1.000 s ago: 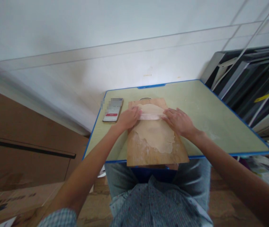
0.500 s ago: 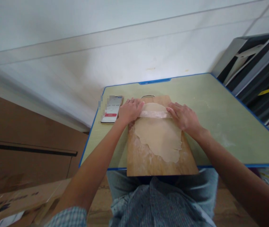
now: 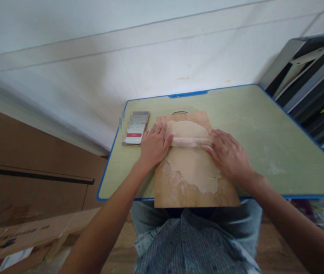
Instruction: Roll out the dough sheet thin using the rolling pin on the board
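A thin, flat sheet of dough (image 3: 192, 165) with a ragged near edge lies on a wooden cutting board (image 3: 176, 198) dusted with flour. Across its upper part runs a pale, floury rolling pin (image 3: 189, 142). My left hand (image 3: 154, 144) rests over the pin's left end, fingers forward and thumb along the near side. At the other end my right hand (image 3: 229, 152) covers the pin in the same way. Both palms hide the pin's ends. The dough's far edge curves out beyond the pin.
The board lies on a green table (image 3: 253, 152) with a blue edge and overhangs its front. A phone (image 3: 135, 129) lies left of the board. Behind stands a white wall (image 3: 156, 72); dark folded items (image 3: 313, 80) lean at the right. Cardboard (image 3: 30, 236) is at lower left.
The rolling pin and both hands have come a little nearer to me over the dough. More dough shows beyond the pin. The camera view has shifted slightly.
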`<state>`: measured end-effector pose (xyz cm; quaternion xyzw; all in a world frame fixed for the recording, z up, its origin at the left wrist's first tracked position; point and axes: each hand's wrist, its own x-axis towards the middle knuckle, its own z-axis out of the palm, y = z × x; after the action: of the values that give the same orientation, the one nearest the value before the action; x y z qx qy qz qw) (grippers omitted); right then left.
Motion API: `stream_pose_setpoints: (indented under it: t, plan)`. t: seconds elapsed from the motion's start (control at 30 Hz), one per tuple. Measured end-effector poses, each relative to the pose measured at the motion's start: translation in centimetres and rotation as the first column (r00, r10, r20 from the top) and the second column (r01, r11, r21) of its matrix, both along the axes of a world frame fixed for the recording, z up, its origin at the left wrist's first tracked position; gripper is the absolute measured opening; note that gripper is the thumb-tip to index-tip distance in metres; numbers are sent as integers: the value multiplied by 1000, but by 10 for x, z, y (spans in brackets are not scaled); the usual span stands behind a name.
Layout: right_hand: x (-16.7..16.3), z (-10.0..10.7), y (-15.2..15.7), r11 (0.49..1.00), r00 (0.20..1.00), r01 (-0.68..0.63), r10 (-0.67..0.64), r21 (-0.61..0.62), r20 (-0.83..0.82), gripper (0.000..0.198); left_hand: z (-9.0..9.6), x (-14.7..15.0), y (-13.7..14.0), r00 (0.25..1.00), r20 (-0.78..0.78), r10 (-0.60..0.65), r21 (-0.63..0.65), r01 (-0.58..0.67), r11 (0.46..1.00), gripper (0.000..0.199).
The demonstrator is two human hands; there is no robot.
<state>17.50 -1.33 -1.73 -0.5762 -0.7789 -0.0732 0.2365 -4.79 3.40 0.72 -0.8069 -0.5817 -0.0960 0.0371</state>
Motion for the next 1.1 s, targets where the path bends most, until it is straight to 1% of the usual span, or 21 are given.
stream_pose_setpoints:
  t: [0.1, 0.27, 0.37, 0.47, 0.63, 0.8, 1.1]
  plan:
    - [1, 0, -8, 1000, 1000, -19, 19, 4, 16, 59, 0, -2, -11, 1000, 17, -5, -17, 5, 1000, 52]
    - [2, -4, -25, 999, 997, -40, 38, 26, 60, 62, -4, -7, -28, 999, 48, -26, 22, 24, 999, 52]
    - [1, -6, -36, 998, 994, -44, 39, 47, 101, 62, -6, -11, -36, 996, 71, -46, 7, 46, 999, 53]
    - [-1, -6, -45, 998, 992, -28, 22, 49, 125, 63, -6, -17, -43, 991, 105, -80, -11, 81, 997, 52]
    - [-6, -5, -58, 998, 991, -4, -4, 57, 130, 65, -8, -24, -60, 975, 148, -163, -6, 166, 986, 51]
    - [-8, -6, -66, 998, 989, 6, -14, 57, 146, 63, -10, -27, -73, 975, 153, -162, -10, 165, 986, 54]
    - [-11, -6, -73, 998, 992, 18, -26, 64, 127, 65, -15, -34, -84, 970, 153, -189, -6, 193, 981, 57]
